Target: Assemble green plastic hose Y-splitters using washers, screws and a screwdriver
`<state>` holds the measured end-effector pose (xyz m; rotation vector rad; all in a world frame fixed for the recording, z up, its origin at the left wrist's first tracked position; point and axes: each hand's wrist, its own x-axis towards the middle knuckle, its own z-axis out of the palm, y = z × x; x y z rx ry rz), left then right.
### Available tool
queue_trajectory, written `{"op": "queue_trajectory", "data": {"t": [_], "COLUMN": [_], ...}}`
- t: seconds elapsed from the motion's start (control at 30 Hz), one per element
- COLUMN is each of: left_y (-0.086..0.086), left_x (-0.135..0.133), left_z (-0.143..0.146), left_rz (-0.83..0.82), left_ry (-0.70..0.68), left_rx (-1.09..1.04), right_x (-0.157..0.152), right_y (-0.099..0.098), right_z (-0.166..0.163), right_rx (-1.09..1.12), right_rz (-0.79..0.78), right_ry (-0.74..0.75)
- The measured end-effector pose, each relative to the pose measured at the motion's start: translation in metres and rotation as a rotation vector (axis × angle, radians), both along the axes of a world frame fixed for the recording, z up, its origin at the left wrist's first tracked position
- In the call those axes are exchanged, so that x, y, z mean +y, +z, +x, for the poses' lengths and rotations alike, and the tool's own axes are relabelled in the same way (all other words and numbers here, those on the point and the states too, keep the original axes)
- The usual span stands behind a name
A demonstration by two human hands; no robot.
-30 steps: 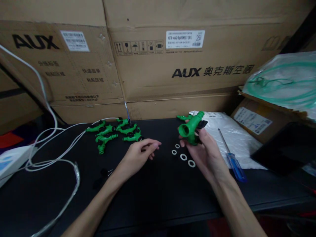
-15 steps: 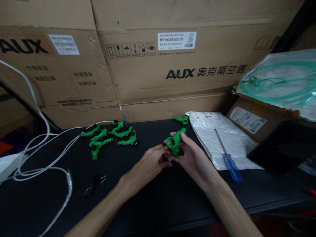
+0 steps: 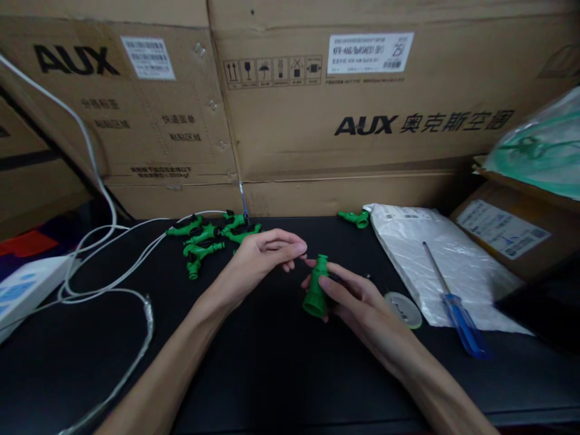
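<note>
A green hose splitter [image 3: 318, 287] is gripped in my right hand [image 3: 357, 296], its wide collar tilted down and its narrow end up. The right thumb presses on its side, and the other fingers go behind it. Just left of its narrow end, my left hand [image 3: 267, 254] is apart from it with thumb and fingertips pinched together. Whatever those fingertips may hold is too small to make out. Several more green splitters [image 3: 202, 251] lie in a group beyond the left hand, partly covered by it.
A round clear dish [image 3: 403, 309] with small dark bits lies beside my right wrist. Farther right, a blue-handled screwdriver [image 3: 462, 320] rests on a white padded envelope [image 3: 421, 254]. Another green splitter [image 3: 354, 217] lies near it. White cables [image 3: 131, 266] loop at left; large cartons [image 3: 290, 151] stand behind.
The splitter has turned from its wide mouth facing me to pointing down. My left hand has drawn away from it to the left. The view has shifted, and the round dish now shows.
</note>
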<state>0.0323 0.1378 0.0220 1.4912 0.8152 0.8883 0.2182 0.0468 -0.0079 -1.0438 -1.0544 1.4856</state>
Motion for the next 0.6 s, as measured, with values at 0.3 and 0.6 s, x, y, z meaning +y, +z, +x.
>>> {"op": "queue_trajectory", "data": {"t": [0.3,0.6], "left_y": [-0.012,-0.013], "left_x": [-0.011,-0.017], "left_z": [0.014,0.014], "left_rz": [-0.086,-0.144], "left_ry": [-0.167,-0.264], "left_rx": [-0.041,-0.079], "right_x": [-0.002,-0.002], "right_y": [-0.003,-0.019], "right_z": [-0.002,0.01], "right_rx": [-0.266,-0.39], "right_rz": [0.056,0.091], "right_ry": [0.029,-0.135]}}
